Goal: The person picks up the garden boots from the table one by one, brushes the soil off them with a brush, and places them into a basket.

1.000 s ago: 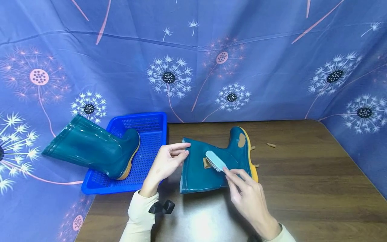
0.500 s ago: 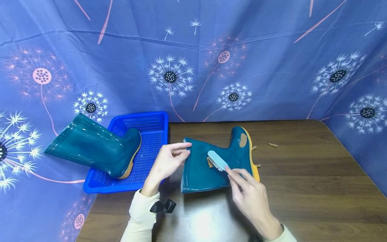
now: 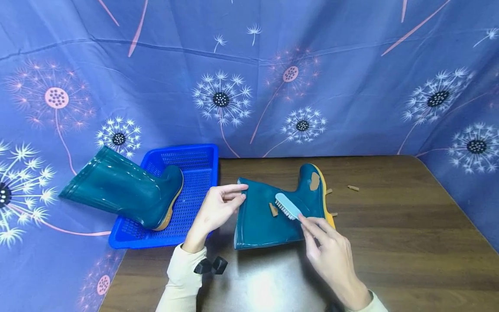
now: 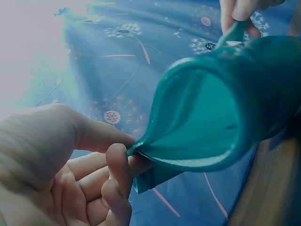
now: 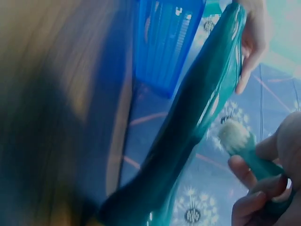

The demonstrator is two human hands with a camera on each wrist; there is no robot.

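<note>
A green rubber boot with a yellow sole lies on its side on the table. My left hand pinches the rim of its shaft, and the left wrist view looks into the opening. In my right hand is the handle of a pale blue brush. Its white bristles face the boot shaft; whether they touch it I cannot tell. Just left of the brush a small tan piece lies on the shaft. A tan patch marks the foot of the boot.
At the left stands a blue perforated basket. A second green boot lies across it, its shaft sticking out past the left side. Small tan bits lie on the wooden table beyond the sole. A dandelion-patterned cloth hangs behind.
My right hand has moved the brush to the right along the shaft, leaving the small tan piece more exposed. The left hand keeps its pinch on the rim. The head view has shifted slightly.
</note>
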